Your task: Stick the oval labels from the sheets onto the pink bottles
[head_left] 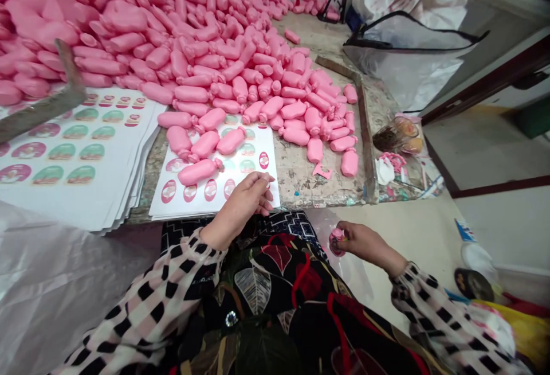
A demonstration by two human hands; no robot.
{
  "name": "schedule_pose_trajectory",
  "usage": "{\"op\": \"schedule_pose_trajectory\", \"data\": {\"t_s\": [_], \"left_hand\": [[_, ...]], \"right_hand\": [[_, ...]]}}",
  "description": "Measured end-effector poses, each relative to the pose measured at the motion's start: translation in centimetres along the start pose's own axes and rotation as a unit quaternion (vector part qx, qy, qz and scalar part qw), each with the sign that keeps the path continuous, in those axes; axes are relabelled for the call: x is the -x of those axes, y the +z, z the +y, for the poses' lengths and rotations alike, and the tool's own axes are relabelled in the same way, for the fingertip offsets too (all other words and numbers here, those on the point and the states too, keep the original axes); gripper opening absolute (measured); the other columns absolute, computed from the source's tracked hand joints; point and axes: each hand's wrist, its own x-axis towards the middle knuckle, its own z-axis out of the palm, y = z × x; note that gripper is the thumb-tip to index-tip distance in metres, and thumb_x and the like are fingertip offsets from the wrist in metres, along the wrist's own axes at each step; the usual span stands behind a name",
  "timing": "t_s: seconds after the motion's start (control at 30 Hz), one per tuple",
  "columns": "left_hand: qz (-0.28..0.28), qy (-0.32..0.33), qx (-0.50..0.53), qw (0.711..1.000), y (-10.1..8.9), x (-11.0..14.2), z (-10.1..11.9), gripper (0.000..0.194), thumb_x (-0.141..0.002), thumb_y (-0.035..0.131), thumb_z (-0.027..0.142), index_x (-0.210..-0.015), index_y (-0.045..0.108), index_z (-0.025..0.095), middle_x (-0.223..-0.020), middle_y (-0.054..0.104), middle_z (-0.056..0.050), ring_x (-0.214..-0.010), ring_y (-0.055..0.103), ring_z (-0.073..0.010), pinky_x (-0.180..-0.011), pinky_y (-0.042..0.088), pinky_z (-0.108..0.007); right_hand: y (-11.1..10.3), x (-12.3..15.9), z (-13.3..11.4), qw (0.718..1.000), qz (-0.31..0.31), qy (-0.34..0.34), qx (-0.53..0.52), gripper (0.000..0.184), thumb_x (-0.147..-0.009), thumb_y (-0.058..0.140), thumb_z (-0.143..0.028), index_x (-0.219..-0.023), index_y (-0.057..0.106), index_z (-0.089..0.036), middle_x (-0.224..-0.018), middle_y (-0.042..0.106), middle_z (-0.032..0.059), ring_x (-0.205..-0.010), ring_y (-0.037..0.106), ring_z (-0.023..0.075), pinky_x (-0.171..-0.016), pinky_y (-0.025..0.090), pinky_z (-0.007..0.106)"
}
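My left hand (247,198) hovers at the front edge of a label sheet (253,198), its thumb and fingers drawn together. Whether a label sits between those fingertips I cannot make out. Off the table's front edge, low beside my lap, my right hand (358,242) grips a small pink bottle (337,242) that seems to carry a label; the fingers hide part of it. Several pink bottles (200,172) lie on the upper part of the sheet, which bears round pink and green printed labels.
A large heap of pink bottles (193,36) covers the back of the table. Left of me lies a thick stack of label sheets (86,191) under a metal bar (71,77). A raised wooden edge (367,134), a brush (393,135) and a clear bag (399,71) are at right.
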Motion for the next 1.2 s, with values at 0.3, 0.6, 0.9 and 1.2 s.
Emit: {"op": "schedule_pose_trajectory", "data": {"t_s": [0.3,0.6,0.9,1.2], "left_hand": [[0.01,-0.015,-0.005,1.0,0.2,-0.2,0.3,0.021,-0.082,0.05,0.038,-0.092,0.053,0.02,-0.065,0.055,0.0,-0.047,0.055,-0.0095,-0.041,0.043,-0.019],[0.02,-0.021,-0.02,0.999,0.2,-0.2,0.2,0.018,-0.081,0.048,0.033,-0.092,0.053,0.02,-0.065,0.054,0.001,-0.047,0.055,-0.0093,-0.042,0.043,-0.019],[0.024,0.019,-0.022,0.999,0.2,0.5,0.1,0.027,-0.081,0.048,0.043,-0.093,0.053,0.019,-0.065,0.053,0.002,-0.048,0.054,-0.0096,-0.042,0.042,-0.019],[-0.017,-0.01,0.068,0.997,-0.2,0.9,0.6,0.025,-0.082,0.05,0.036,-0.098,0.054,0.017,-0.068,0.057,-0.001,-0.054,0.057,-0.0115,-0.051,0.047,-0.023]], "right_hand": [[4.9,-0.1,6.5,0.993,-0.046,0.104,0.018,0.037,-0.07,0.06,-0.039,-0.1,0.06,-0.017,-0.07,0.063,0.0049,-0.066,0.056,0.0187,-0.059,0.037,0.028],[-1.7,-1.4,-3.4,0.976,-0.052,-0.137,-0.162,0.03,-0.077,0.053,-0.045,-0.076,0.062,-0.017,-0.064,0.057,-0.0006,-0.061,0.052,0.0135,-0.06,0.041,0.026],[-4.7,-7.7,-14.0,0.919,0.376,-0.075,0.094,0.042,-0.082,0.043,-0.043,-0.112,0.053,-0.016,-0.104,0.057,0.0147,-0.09,0.054,0.0264,-0.071,0.039,0.035],[-5.6,-6.9,-13.6,0.937,0.343,-0.046,0.039,0.051,-0.073,0.051,-0.05,-0.113,0.051,-0.018,-0.083,0.064,0.0071,-0.073,0.058,0.023,-0.059,0.038,0.03]]}}
